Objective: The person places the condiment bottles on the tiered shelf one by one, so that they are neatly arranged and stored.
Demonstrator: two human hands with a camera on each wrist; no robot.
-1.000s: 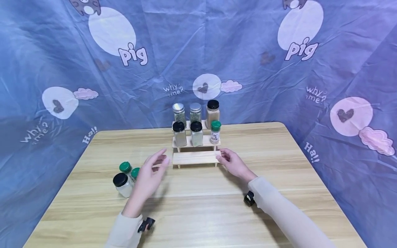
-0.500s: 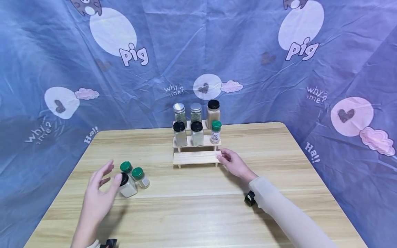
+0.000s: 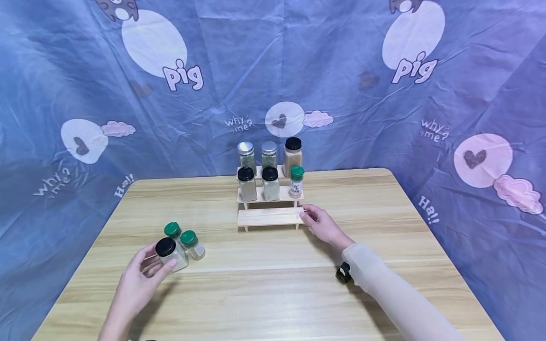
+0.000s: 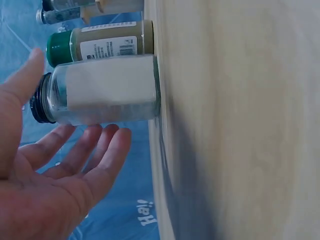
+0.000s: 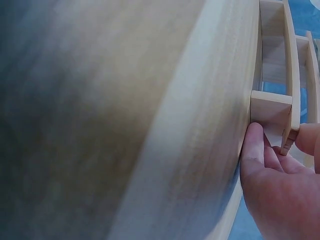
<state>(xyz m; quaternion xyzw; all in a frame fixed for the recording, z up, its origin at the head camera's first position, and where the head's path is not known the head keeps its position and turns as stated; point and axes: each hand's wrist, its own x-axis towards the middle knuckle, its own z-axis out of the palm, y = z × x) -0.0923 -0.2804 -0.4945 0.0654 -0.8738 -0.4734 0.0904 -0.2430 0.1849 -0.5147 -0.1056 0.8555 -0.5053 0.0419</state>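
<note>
Black-lidded and full of white powder, the square jar (image 3: 170, 254) stands at about eight o'clock on the table (image 3: 273, 284), upright, long axis vertical, cap up. My left hand (image 3: 138, 277) is cupped loosely around it, thumb near the lid and fingers (image 4: 100, 150) spread beside the glass, not yet closed. Two green-capped jars (image 3: 183, 239) stand just behind, at its one o'clock. I judge this the reach-to-grasp step; next calls for closing on the glass without knocking its neighbours. My right hand (image 3: 322, 225) pinches the near right end of the wooden rack (image 3: 268, 215), at twelve o'clock.
</note>
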